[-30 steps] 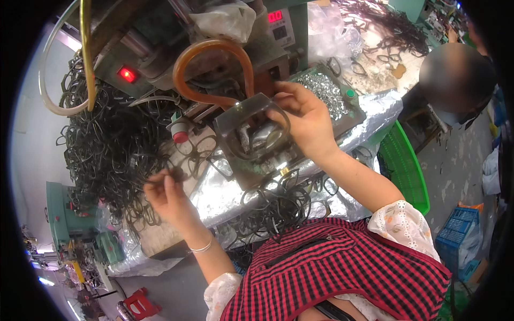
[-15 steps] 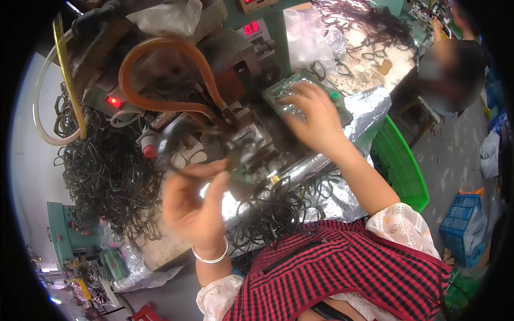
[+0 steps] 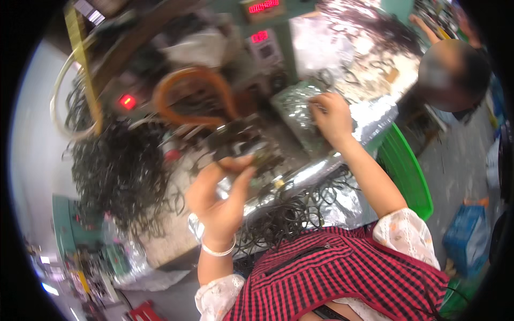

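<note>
My left hand (image 3: 222, 198) is at the front of the machine's metal fixture (image 3: 257, 150), its thumb and forefinger bent toward each other. Motion blur smears the fingertips, and a dark thin piece beside them cannot be made out clearly. My right hand (image 3: 334, 120) has its fingers curled in over the right side of a green control box (image 3: 294, 112) wrapped in clear plastic. Whatever lies under those fingers is hidden. Behind the fixture, an orange-brown hose (image 3: 193, 72) makes a loop. Black loop-shaped pieces (image 3: 278, 216) are heaped between the fixture and my apron.
A large pile of black loops (image 3: 118, 171) covers the left of the bench. Silver foil (image 3: 377, 120) lines the right edge, above a green basket (image 3: 404, 166). A co-worker (image 3: 455, 75) sits far right, and a blue crate (image 3: 466, 238) stands on the floor.
My right hand's spread fingers have curled in on the control box. My left hand has shifted right, closer to the fixture. The whole view has also shifted a little.
</note>
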`<action>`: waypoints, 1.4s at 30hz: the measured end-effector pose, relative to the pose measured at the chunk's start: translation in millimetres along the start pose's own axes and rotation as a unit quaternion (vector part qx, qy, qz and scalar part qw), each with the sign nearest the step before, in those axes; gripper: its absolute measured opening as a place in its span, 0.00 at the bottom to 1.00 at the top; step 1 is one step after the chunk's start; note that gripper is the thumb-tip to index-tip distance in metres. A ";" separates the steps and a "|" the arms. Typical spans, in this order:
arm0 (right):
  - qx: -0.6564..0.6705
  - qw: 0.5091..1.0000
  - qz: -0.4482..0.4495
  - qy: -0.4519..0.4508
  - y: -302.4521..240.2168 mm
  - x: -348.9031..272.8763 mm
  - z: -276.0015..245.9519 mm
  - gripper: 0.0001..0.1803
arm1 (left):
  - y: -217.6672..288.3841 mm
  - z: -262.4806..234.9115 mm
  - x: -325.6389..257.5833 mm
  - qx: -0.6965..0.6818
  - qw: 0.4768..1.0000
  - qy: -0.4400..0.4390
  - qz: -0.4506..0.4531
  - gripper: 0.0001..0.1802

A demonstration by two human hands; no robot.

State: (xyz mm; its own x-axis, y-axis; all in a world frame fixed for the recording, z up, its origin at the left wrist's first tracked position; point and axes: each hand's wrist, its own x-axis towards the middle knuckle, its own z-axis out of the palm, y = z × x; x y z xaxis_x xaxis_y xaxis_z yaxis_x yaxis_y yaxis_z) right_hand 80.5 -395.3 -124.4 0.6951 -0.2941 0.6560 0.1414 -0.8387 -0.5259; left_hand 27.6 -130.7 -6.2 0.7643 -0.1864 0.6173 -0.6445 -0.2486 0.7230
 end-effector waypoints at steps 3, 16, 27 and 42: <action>0.021 0.999 0.014 0.027 7.3 0.4 0.2 0.05 | -11.4 3.2 -1.4 0.004 0.996 -0.021 0.090 0.13; 0.189 0.973 0.111 -0.076 -38.3 -1.3 -21.2 0.09 | -71.4 -113.5 -48.7 0.225 0.948 0.158 -0.163 0.09; 0.049 0.993 0.101 0.035 17.3 -51.3 -63.2 0.08 | -147.1 -105.7 -93.3 -0.055 0.951 0.209 -0.222 0.13; 0.401 0.908 0.102 -0.067 -104.1 2.0 -9.8 0.19 | -153.7 -81.0 -77.8 0.089 0.941 0.046 -0.322 0.12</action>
State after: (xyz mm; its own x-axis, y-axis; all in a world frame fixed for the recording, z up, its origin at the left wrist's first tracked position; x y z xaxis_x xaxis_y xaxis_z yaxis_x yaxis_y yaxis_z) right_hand 60.2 -313.1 -63.0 0.8361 -0.3034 0.4571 0.4305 -0.1535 -0.8894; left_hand 65.7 -1.0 -140.2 0.9853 0.1389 0.0990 -0.0284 -0.4385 0.8983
